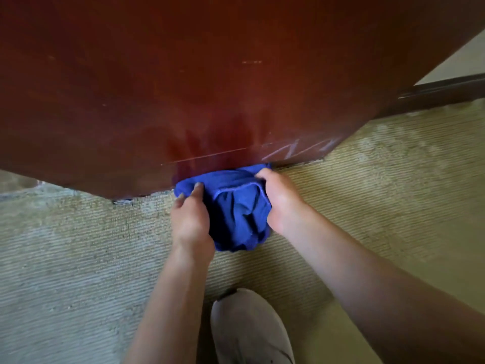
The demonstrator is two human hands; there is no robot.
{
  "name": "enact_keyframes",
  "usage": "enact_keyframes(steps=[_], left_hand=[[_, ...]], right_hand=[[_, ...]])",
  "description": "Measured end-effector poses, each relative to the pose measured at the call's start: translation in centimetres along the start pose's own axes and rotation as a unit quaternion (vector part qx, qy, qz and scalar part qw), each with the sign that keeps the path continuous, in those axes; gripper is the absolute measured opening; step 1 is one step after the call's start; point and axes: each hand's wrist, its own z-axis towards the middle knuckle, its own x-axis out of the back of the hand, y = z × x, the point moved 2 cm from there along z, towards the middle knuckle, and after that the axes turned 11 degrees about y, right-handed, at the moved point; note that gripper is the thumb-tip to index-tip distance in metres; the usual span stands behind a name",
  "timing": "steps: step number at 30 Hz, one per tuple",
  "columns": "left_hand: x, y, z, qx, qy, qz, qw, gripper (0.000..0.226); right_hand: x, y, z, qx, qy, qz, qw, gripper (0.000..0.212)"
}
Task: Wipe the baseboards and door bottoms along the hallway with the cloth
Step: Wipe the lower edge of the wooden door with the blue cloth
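Down at floor level, a reddish-brown door (pixel 210 88) is filling the upper part of the view, its glossy face carrying pale scuffs and a long thin scratch near the bottom edge. Its lower left corner is sitting just above the carpet (pixel 78 258), a ribbed, beige-green pile showing lighter worn patches on the left and again over toward the right.

At the middle of the door's bottom edge, the person is holding a bunched blue cloth (pixel 236 206) with both hands. The left hand (pixel 190 219) is gripping the cloth's left side, fingers curling over its top. The cloth's far end is pressing against the door bottom right where it meets the carpet, and the rest is hanging crumpled between the two hands. The right hand (pixel 279 198) is gripping the right side, fingers tucking into the fabric close to the door.

Below the forearms, at the bottom edge of the view, a pale grey shoe (pixel 249 329) is resting on the carpet. Toward the upper right corner, past the door's right edge, a dark baseboard (pixel 446 93) is running beneath a cream wall (pixel 462 61).
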Motion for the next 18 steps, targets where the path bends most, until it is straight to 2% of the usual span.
enact_keyframes(steps=[3,4,6,7,9,12,14,16,17,18], left_hand=[[-1.0,1.3,-1.9,-0.023,-0.013,-0.011,1.0,0.06],[-1.7,1.4,-2.4,-0.024,-0.024,-0.01,0.999,0.051],[-4.0,1.5,-3.5,-0.013,-0.058,0.022,0.998,0.018],[-5.3,1.7,-4.1,0.007,-0.084,0.04,0.996,0.014],[-7.6,1.3,-4.3,0.032,-0.13,0.073,0.988,0.026],[-7.6,-0.1,-3.7,0.043,-0.136,0.119,0.982,0.014],[-7.1,-0.3,-3.9,0.062,-0.138,0.102,0.983,0.023],[-6.3,0.3,-5.0,0.059,-0.125,0.062,0.989,0.026],[-6.0,0.8,-5.6,0.047,-0.124,0.027,0.991,0.024],[-5.6,1.6,-6.3,0.028,-0.132,-0.011,0.991,0.019]], right_hand=[[1.5,-0.3,-0.8,-0.002,-0.03,0.041,0.999,0.018],[2.3,-0.8,-0.4,0.007,-0.031,0.066,0.997,0.018],[3.8,-2.9,1.0,0.037,0.002,0.069,0.997,0.02],[4.6,-4.0,2.2,0.042,0.023,0.053,0.997,0.02],[5.6,-5.1,3.9,0.04,0.044,0.045,0.997,0.018],[6.0,-4.0,4.3,0.076,0.08,0.055,0.992,0.027],[6.2,-3.4,3.8,0.105,0.103,0.071,0.987,0.026],[5.8,-3.9,2.2,0.094,0.075,0.093,0.988,0.039],[5.6,-4.6,1.1,0.101,0.052,0.11,0.987,0.039],[5.8,-5.5,-0.1,0.123,0.028,0.12,0.985,0.029]])
